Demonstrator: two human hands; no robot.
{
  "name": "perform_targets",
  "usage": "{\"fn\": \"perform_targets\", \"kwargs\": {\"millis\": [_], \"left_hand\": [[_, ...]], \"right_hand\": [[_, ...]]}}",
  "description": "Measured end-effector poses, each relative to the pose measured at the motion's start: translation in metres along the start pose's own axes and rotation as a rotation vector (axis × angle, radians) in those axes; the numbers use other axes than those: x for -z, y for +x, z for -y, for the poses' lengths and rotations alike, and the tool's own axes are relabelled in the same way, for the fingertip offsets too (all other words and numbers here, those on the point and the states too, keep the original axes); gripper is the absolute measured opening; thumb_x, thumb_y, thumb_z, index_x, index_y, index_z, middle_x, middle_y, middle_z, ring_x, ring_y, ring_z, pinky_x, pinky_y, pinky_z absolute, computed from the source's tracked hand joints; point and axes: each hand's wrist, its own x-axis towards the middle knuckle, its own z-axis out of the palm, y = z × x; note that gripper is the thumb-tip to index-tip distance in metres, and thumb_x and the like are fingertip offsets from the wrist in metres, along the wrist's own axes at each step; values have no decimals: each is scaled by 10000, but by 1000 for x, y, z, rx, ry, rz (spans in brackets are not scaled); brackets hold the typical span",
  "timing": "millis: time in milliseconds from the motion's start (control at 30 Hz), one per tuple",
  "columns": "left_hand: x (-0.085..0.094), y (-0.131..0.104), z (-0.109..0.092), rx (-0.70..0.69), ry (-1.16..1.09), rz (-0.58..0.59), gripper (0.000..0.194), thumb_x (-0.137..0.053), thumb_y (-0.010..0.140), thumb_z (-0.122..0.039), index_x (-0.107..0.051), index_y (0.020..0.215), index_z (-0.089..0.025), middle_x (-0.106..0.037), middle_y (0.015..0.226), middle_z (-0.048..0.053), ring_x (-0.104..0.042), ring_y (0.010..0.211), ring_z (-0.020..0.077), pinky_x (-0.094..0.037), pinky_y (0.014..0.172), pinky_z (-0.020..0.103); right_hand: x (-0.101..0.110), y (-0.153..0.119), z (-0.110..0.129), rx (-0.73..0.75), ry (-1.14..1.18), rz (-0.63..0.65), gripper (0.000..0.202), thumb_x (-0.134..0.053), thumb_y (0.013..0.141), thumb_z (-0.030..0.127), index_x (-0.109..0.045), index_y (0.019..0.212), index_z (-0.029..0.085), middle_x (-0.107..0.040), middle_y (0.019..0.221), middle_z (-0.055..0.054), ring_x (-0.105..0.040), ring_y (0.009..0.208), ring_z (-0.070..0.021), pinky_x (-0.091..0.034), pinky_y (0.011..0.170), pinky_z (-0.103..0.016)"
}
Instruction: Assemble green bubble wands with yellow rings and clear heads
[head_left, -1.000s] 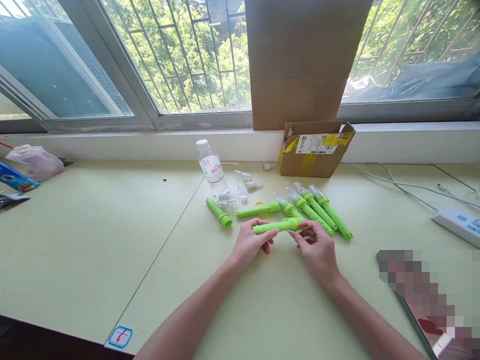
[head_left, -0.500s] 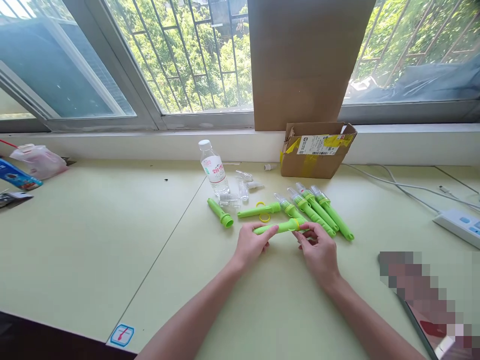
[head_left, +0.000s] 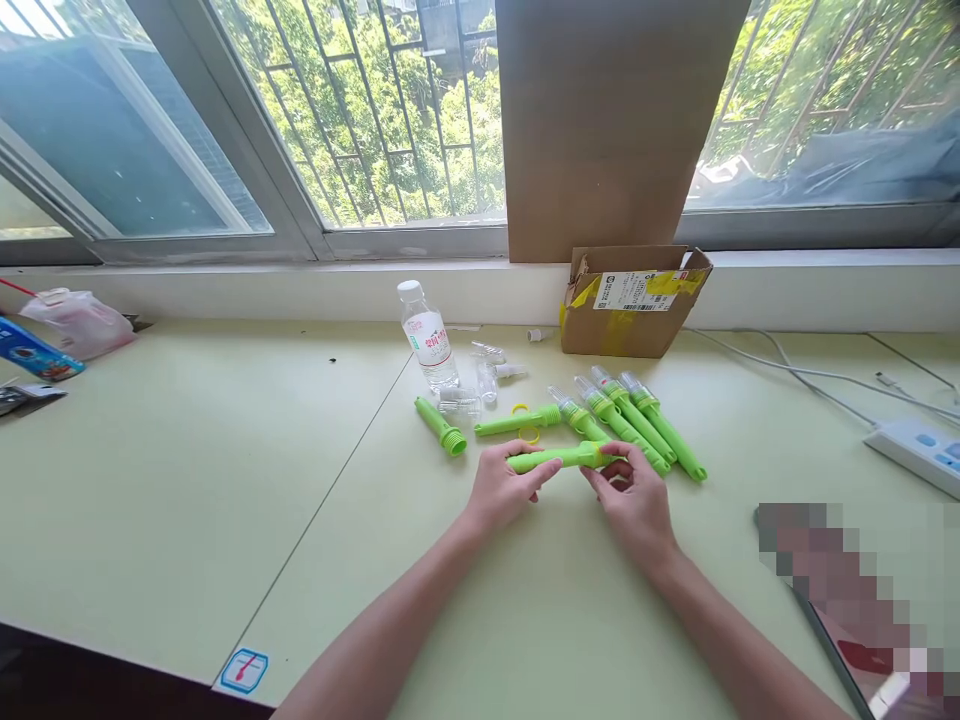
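Observation:
My left hand is wrapped round the body of a bright green plastic tube, which lies nearly level above the table. With thumb and fingertips my right hand pinches a yellow ring at the tube's wider right end. Just behind lie another green tube with a threaded end and loose yellow rings. A short green tube rests to the left. Several green tubes with clear caps lie side by side beyond my right hand.
A water bottle stands behind the tubes, beside clear plastic parts. Farther back are a small white piece and an open cardboard box. A power strip with cables and a dark flat device lie at right.
My right fingers have shifted slightly at the tube's right end, the thumb moving a little left along the underside. My left hand keeps its grip almost unchanged.

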Motion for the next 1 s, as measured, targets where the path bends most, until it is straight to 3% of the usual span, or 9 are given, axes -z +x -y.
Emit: {"fn": "perform_targets", "kwargs": {"millis": [133, 300, 533, 733, 1000], "left_hand": [[-1, 0, -1, 61, -1, -35, 350, -742, 678, -480, -667, 796, -160, -560, 484, -27, -541, 415, 110, -437, 414, 204], [3, 3, -2, 103, 4, -55, 414, -637, 750, -556, -637, 639, -157, -531, 431, -13, -529, 398, 115, -414, 414, 211], [8, 4, -7, 90, 58, 76, 338, -759, 653, -477, -630, 713, -171, -559, 494, -29, -530, 453, 100, -405, 448, 198], [9, 4, -7, 141, 50, 104, 408, -698, 700, -528, -559, 566, -168, -508, 426, -28, -462, 385, 97, -347, 407, 220], [12, 4, -10, 222, 46, 137, 442, -643, 726, -577, -640, 625, -147, -490, 400, -25, -431, 357, 84, -286, 393, 211]], "right_hand": [[-1, -1, -2, 6, -12, -32, 316, -688, 772, 431, -566, 962, 212, -593, 664, 8, -540, 534, -141, -480, 492, -273], [-3, -3, -2, 46, -23, -56, 291, -679, 775, 440, -596, 912, 196, -614, 696, -16, -572, 568, -157, -513, 522, -296], [-1, -2, 0, 51, 14, -71, 271, -688, 772, 424, -594, 885, 196, -609, 697, -15, -589, 582, -166, -527, 506, -301], [0, -1, 0, 69, 6, -14, 294, -684, 781, 390, -586, 980, 197, -637, 778, -38, -608, 634, -175, -548, 530, -311], [-2, -3, 0, 115, -34, -75, 239, -662, 803, 384, -605, 935, 193, -637, 756, -36, -610, 634, -175, -567, 541, -322]]}}
